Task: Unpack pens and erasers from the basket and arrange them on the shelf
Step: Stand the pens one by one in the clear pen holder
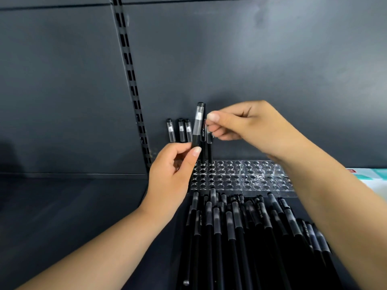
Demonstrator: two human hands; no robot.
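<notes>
I am standing at a shop display, the kind of retail shelving a stationery store uses. In front of me rises a dark metal back panel (251, 59), and a slotted upright rail (129, 80) runs down it, punched with the paired slots that take shelf brackets. The dark shelf (73, 206) below it carries stock. A clear acrylic pen rack (240, 174) drilled with rows of round holes sits against the panel, a few identical black pens (181, 130) standing in it. A heap of the same pens (240, 227) lies in front of it, and at the right edge I see a boxed product (370, 176) in white and teal.
</notes>
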